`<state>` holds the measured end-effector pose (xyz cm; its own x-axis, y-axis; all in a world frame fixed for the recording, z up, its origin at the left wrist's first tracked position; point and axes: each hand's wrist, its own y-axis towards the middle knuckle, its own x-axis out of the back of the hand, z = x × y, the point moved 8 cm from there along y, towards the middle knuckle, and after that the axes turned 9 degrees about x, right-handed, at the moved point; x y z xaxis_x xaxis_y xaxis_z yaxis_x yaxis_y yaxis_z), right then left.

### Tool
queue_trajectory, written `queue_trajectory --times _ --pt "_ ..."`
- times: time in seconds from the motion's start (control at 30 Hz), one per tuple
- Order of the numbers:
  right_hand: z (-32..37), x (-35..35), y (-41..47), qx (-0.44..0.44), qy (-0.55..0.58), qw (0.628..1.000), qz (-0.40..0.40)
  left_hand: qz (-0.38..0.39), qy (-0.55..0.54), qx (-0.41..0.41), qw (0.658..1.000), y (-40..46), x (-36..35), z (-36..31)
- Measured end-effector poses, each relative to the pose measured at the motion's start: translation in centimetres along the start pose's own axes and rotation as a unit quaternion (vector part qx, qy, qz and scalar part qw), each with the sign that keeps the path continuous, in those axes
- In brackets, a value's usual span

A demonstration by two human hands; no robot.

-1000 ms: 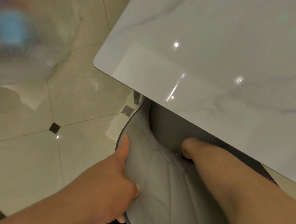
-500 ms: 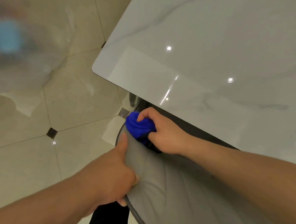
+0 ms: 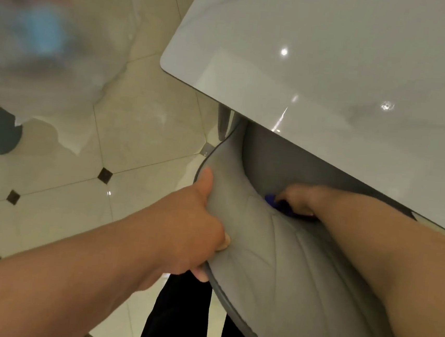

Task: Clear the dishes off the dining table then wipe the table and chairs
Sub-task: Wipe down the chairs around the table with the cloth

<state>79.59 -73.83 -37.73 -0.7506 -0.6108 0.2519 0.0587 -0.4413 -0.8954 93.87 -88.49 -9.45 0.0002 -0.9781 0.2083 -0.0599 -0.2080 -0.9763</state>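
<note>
The left hand (image 3: 196, 228) grips the edge of the grey chair (image 3: 275, 260), thumb lying along its rim. The right hand (image 3: 298, 200) clutches a blue cloth (image 3: 276, 204) down at the seat crease, just under the marble surface (image 3: 335, 57), whose corner overhangs the chair.

Blue cloth (image 3: 277, 204) mostly hidden — fingers (image 3: 294, 199) cover it.

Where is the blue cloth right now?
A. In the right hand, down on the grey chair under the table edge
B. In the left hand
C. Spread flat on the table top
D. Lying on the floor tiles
A: the right hand grips the blue cloth down inside the grey chair, while the left hand holds the chair's edge.
</note>
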Motion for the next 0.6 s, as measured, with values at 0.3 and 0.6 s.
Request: queue_trajectory --times 0.3,0.6 --pt "5.5 1.7 -10.6 -0.029 -0.139 0.979 0.145 0.013 -0.020 -0.001 1.000 -0.6 -0.4 -0.5" --pt "14.3 7.0 -29.8 0.094 0.170 0.978 -0.079 0.035 -0.015 -0.045 0.998 0.4 -0.6 -0.6"
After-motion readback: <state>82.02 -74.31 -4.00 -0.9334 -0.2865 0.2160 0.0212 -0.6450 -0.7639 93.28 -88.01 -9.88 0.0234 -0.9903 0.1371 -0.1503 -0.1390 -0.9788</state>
